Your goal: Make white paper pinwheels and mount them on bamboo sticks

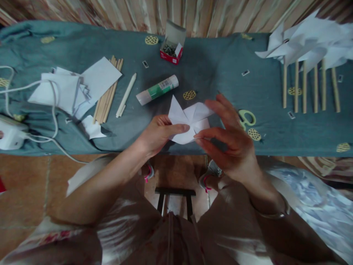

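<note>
A folded white paper pinwheel (180,117) is held up at the table's front edge, its blades drawn toward the middle. My left hand (158,134) grips it from the left, thumb pressed flat near its centre and the other fingers mostly hidden beneath. On the other side, thumb and forefinger of my right hand (234,141) pinch at the pinwheel's lower right edge. Whether something small is also between those fingertips I cannot make out. Just beyond the pinwheel lies a glue stick (157,90). Green-handled scissors (247,118) are partly hidden behind my right hand.
An open red box (172,44) of small metal pieces stands at the back. Leftward lie a white pen (127,94), wooden sticks (110,95), paper sheets (59,90) and a white power strip (12,132) with cables. Finished pinwheels on sticks (305,86) lie at the right.
</note>
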A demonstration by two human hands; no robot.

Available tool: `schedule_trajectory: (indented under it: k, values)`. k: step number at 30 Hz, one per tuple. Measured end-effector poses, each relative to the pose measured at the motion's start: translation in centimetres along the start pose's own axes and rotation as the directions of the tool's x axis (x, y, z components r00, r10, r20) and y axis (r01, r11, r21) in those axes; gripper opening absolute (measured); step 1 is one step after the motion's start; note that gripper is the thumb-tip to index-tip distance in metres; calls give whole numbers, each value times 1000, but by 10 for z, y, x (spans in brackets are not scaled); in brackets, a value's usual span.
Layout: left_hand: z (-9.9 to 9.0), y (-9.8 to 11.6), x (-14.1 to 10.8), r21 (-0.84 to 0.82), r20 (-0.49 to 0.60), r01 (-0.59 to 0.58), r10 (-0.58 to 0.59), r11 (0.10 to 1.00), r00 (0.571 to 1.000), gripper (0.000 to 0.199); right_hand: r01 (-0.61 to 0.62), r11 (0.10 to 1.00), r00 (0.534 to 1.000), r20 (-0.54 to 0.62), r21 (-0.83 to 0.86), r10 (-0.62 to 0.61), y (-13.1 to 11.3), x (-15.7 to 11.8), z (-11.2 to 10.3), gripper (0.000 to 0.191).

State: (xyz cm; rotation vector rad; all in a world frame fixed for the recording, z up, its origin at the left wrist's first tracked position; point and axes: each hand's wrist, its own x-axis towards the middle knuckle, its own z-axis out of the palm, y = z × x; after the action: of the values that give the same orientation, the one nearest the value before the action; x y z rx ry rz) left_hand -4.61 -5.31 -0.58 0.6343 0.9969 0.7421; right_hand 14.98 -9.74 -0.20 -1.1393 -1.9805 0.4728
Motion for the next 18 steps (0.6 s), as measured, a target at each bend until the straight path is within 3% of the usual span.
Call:
schedule_trajectory:
  k: [10,18]
  values:
    - [6,-2,-1,-15,-83,-54,53,998,995,11,-85,995,992,-100,-60,79,1,1,7,8]
    - [6,-6,-1,22,-89,-97,98,995,991,14,-81,984,984,-170,-161,53,1,4,16,10]
